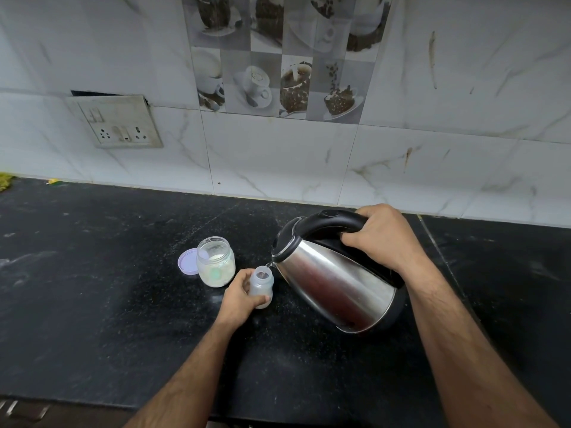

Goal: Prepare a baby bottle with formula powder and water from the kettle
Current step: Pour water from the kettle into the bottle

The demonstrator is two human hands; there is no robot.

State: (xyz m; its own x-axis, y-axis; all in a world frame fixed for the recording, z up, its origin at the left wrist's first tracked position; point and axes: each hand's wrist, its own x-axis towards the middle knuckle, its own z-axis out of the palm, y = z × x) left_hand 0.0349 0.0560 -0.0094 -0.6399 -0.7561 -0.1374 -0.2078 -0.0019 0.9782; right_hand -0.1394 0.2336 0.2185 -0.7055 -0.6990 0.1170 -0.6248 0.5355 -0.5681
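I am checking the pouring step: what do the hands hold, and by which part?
The right hand holds the kettle by its black handle; the left hand holds the baby bottle around its lower body.

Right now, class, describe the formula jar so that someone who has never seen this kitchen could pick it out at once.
Start at the black countertop below the marble wall tiles, and find the tilted steel kettle in the right hand. Just left of the small baby bottle held by the left hand stands the formula jar. It alone is open, clear and part filled with pale powder, with its lilac lid lying behind it.
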